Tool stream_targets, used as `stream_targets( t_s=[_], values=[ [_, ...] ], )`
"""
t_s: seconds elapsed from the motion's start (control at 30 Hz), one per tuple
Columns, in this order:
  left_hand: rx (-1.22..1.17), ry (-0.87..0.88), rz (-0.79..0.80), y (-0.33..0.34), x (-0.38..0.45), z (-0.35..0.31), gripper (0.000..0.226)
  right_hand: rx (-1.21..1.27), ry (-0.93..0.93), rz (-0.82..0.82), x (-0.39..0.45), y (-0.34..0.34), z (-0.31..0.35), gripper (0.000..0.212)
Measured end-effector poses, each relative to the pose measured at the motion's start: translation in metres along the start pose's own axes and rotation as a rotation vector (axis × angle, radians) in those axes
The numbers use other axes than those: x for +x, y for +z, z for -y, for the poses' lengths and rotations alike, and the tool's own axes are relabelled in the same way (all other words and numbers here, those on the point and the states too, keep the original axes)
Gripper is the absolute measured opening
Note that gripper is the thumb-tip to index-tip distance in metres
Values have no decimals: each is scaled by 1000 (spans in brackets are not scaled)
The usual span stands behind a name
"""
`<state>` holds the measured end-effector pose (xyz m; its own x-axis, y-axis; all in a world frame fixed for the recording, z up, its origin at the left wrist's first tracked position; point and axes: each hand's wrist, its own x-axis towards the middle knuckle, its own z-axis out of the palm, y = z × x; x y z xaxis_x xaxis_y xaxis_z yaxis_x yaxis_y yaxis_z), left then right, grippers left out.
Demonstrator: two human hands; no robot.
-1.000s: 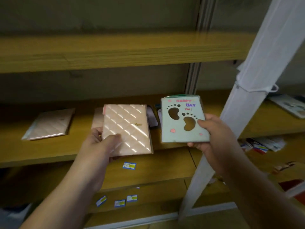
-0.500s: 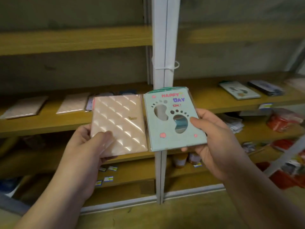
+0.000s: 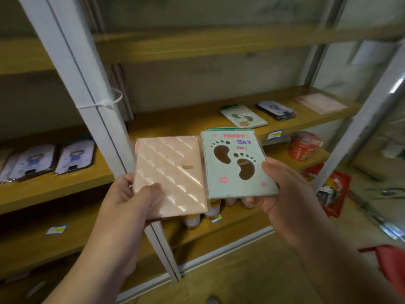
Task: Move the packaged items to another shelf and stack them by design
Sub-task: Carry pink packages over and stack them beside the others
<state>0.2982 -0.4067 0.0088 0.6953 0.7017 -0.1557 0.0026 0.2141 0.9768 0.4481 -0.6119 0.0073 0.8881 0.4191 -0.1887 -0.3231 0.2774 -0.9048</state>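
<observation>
A pink quilted package (image 3: 169, 175) is gripped in the left hand (image 3: 131, 200), with the thumb laid across its lower left corner and the fingers curled behind it. A mint-green package (image 3: 235, 163), printed with two footprints and the words "HAPPY DAY", is gripped in the right hand (image 3: 282, 191); the thumb is pressed on its right edge and the fingertips are seen under its lower edge. The two packages are held side by side, their inner edges touching or nearly so, faces tilted up toward the camera, in front of a white upright post (image 3: 87, 93) of the shelving and above the front edge of the lower shelf.

On the middle shelf (image 3: 175, 121) to the right of the post, three lots of packaged items are laid flat: a footprint package (image 3: 243, 116) of the same mint design near the front edge, a dark-edged stack (image 3: 276, 110) just beside it toward the right, and a pale pink package (image 3: 321, 103) near the right end. On the shelf board left of the post, cartoon-figure packages (image 3: 52, 160) are laid in a row near the front edge. Red packets (image 3: 304, 144) are seen on the lower shelf at the right, below the hand-held mint package's level. A cable tie (image 3: 109, 102) is wrapped around the post.
</observation>
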Motion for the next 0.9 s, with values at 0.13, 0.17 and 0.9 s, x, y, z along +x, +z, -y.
stream_targets(
  t_s=[0.13, 0.17, 0.9],
  values=[
    [-14, -4, 51, 47, 43, 8, 29, -53, -57, -69, 41, -35, 22, 26],
    [-18, 4, 58, 59, 55, 9, 29, -67, -53, -90, 53, -41, 30, 22],
    [-3, -24, -122, 200, 205, 19, 34, -879, -164, 83, 350, -87, 82, 21]
  ],
)
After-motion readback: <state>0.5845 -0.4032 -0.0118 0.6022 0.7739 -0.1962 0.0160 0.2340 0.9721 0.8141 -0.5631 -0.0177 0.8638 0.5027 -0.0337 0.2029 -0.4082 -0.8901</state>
